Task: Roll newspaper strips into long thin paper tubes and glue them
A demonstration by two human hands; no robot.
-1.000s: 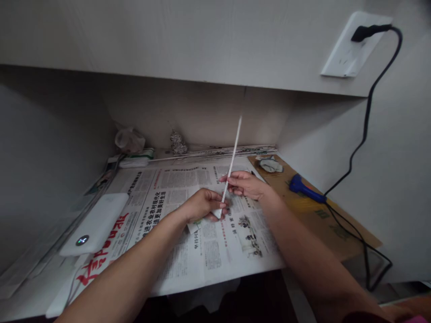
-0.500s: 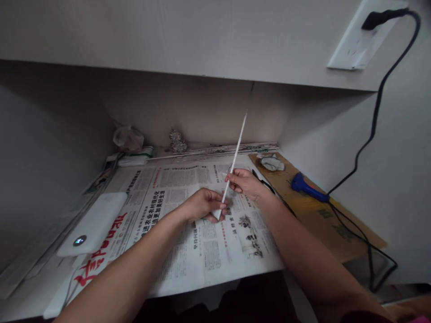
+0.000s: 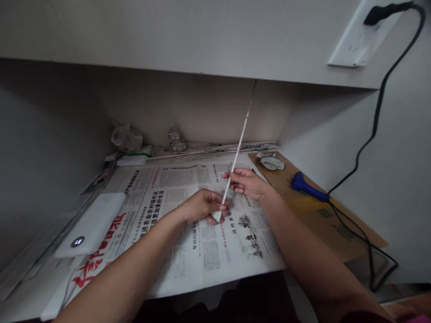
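Clear plastic bag (image 3: pixel 127 137) is seen at back left, contents can't be made out; thin upper end of white stick (image 3: pixel 238 150) is blurred. Stick is held slanted above newspaper (image 3: pixel 215 273), lower end pinched by left hand (image 3: pixel 204 205) fingers, shaft pinched higher by right hand (image 3: pixel 247 182) fingers

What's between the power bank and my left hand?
Only newspaper lies between the power bank and your left hand in the head view.
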